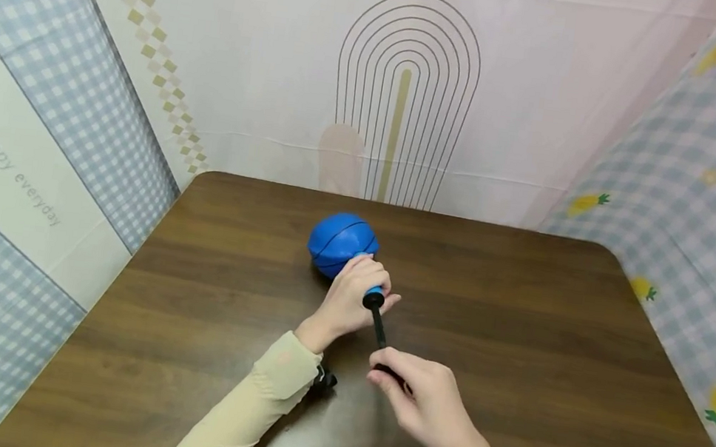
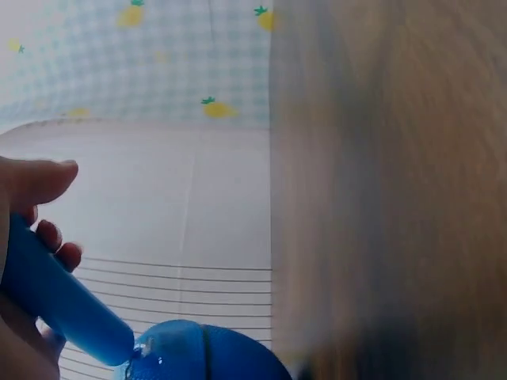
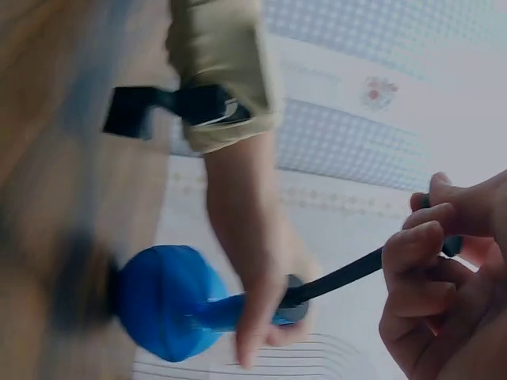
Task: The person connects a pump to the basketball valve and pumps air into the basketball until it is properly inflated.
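Observation:
A blue ball (image 1: 341, 242) with black seams rests on the table, beyond both hands. My left hand (image 1: 352, 297) grips the blue barrel of a hand pump (image 2: 67, 293), whose far end meets the ball in the left wrist view. My right hand (image 1: 427, 396) holds the pump's black handle, with its fingers curled round it in the right wrist view. Between the hands the black pump rod (image 3: 344, 273) is drawn well out of the barrel. The left hand covers part of the barrel in the head view.
The brown wooden table (image 1: 226, 259) has a far edge against a white patterned cloth (image 1: 271, 56). Blue checked cloths hang at the left (image 1: 50, 51) and right (image 1: 700, 221). A black camera mount (image 3: 131, 111) sits on the left wrist, beside the sleeve.

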A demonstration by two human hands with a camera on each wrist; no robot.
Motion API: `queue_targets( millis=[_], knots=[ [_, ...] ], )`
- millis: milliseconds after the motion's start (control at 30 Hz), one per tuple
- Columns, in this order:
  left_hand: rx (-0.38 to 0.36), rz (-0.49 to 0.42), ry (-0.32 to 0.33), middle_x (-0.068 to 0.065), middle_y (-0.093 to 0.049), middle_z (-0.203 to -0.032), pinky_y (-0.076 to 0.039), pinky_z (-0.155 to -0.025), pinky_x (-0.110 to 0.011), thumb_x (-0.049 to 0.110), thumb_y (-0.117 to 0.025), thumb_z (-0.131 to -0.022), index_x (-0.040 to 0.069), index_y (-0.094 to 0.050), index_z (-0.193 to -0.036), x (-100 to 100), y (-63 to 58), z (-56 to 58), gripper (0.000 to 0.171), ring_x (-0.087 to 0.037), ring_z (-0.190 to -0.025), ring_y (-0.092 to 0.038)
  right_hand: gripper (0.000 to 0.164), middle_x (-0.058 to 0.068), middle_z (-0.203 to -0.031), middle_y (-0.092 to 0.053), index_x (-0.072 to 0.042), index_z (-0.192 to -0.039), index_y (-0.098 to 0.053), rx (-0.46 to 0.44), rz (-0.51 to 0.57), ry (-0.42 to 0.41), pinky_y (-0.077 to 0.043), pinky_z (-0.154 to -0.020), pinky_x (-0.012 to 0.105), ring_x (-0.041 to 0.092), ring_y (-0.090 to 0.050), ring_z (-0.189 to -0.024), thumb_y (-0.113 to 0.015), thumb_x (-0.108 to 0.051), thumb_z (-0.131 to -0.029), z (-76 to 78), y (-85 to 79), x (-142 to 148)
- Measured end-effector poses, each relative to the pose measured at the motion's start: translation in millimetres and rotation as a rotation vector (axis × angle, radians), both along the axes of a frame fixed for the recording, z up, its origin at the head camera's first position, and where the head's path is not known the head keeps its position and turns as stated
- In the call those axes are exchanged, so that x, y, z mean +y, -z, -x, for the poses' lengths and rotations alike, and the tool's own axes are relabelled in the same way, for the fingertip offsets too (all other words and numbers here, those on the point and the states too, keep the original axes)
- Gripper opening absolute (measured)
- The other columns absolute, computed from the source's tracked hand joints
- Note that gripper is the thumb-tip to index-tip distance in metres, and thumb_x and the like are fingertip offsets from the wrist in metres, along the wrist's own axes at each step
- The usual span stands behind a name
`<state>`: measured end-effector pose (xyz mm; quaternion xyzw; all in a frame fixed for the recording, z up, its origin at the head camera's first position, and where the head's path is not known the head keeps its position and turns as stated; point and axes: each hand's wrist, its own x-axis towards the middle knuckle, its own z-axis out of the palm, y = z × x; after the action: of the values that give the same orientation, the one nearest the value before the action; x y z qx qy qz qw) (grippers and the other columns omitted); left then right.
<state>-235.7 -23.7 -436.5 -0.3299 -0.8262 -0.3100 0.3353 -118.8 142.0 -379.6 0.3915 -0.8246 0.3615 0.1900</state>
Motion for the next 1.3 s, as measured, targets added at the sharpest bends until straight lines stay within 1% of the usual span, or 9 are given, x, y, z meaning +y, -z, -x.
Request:
queue_targets(
  millis=[167,333,433,567,700,867,1033,1167,1300],
  knots=[
    [-0.022,-0.040,0.005,0.001,-0.056,-0.071,-0.042,-0.103,-0.045,0.016,-0.077,-0.079,0.012,-0.055,-0.071,4.8,-0.7,-7.0,0.024,-0.016,-0.079,-0.057,0.017,-0.011,-0.064,-0.053,-0.020,-0.087,-0.065,-0.020,-0.014,0.125,-0.035,-0.052,0.010,-0.007,-0.040,-0.054,-0.075,-0.009,-0.079,26.5,12.0,-4.4],
    [-0.063,0.057,0.011,0.002,-0.057,-0.076,-0.040,-0.106,-0.046,0.020,-0.076,-0.082,0.014,-0.056,-0.076,11.0,-1.2,-10.1,0.021,-0.016,-0.083,-0.057,0.012,-0.008,-0.061,-0.051,-0.017,-0.091,-0.067,-0.091,-0.063,0.180,-0.036,-0.052,0.016,-0.003,-0.040,-0.054,-0.072,-0.011,-0.083,47.4,20.4,-3.9],
    [-0.101,0.124,0.034,0.003,-0.057,-0.078,-0.040,-0.106,-0.043,0.018,-0.073,-0.083,0.016,-0.056,-0.077,12.4,-0.5,-7.8,0.018,-0.014,-0.085,-0.057,0.005,-0.011,-0.062,-0.046,-0.018,-0.094,-0.065,-0.175,-0.106,0.188,-0.035,-0.053,0.016,-0.004,-0.038,-0.054,-0.067,-0.016,-0.089,40.7,14.5,-1.0],
    [-0.121,0.099,0.075,0.003,-0.056,-0.077,-0.041,-0.103,-0.039,0.006,-0.067,-0.081,0.015,-0.056,-0.077,11.8,-1.6,-2.2,0.015,-0.014,-0.087,-0.055,0.002,-0.016,-0.063,-0.042,-0.022,-0.096,-0.061,-0.254,-0.133,0.156,-0.036,-0.051,0.016,-0.007,-0.037,-0.053,-0.061,-0.023,-0.094,15.0,-4.8,3.3],
    [-0.130,0.050,0.118,0.001,-0.056,-0.076,-0.043,-0.099,-0.037,0.002,-0.065,-0.080,0.013,-0.056,-0.076,12.9,-2.7,-3.1,0.015,-0.016,-0.085,-0.055,0.008,-0.018,-0.063,-0.041,-0.024,-0.095,-0.058,-0.198,-0.128,0.130,-0.035,-0.050,0.014,-0.009,-0.036,-0.053,-0.065,-0.020,-0.091,0.6,-14.4,5.5],
    [-0.227,0.038,0.153,0.000,-0.059,-0.076,-0.045,-0.094,-0.037,0.003,-0.069,-0.077,0.010,-0.058,-0.080,17.9,-1.7,-16.8,0.014,-0.017,-0.082,-0.057,0.013,-0.012,-0.058,-0.043,-0.020,-0.093,-0.061,-0.118,-0.078,0.179,-0.033,-0.049,0.014,-0.007,-0.037,-0.052,-0.070,-0.013,-0.086,24.5,-1.1,3.7],
    [-0.217,0.141,0.055,0.002,-0.056,-0.077,-0.041,-0.096,-0.037,0.007,-0.072,-0.075,0.013,-0.057,-0.081,15.7,-6.1,-25.0,0.018,-0.015,-0.080,-0.053,0.010,-0.009,-0.060,-0.046,-0.017,-0.093,-0.062,-0.177,-0.063,0.131,-0.036,-0.050,0.016,-0.005,-0.037,-0.053,-0.068,-0.011,-0.087,41.4,15.3,5.4],
    [-0.200,0.156,0.047,0.003,-0.056,-0.079,-0.040,-0.102,-0.037,0.004,-0.073,-0.071,0.015,-0.057,-0.080,10.5,-5.6,-19.3,0.022,-0.015,-0.085,-0.055,0.003,-0.013,-0.063,-0.044,-0.019,-0.093,-0.062,-0.203,-0.072,0.119,-0.036,-0.052,0.015,-0.006,-0.037,-0.054,-0.064,-0.017,-0.092,23.5,8.2,7.5],
    [-0.147,0.043,0.063,0.001,-0.057,-0.077,-0.042,-0.105,-0.041,-0.003,-0.065,-0.070,0.013,-0.056,-0.078,6.2,-3.9,-6.9,0.020,-0.017,-0.083,-0.056,0.004,-0.016,-0.065,-0.043,-0.022,-0.094,-0.060,-0.189,-0.053,0.077,-0.034,-0.051,0.011,-0.008,-0.036,-0.053,-0.058,-0.023,-0.097,-2.1,-10.6,8.2]
  ],
)
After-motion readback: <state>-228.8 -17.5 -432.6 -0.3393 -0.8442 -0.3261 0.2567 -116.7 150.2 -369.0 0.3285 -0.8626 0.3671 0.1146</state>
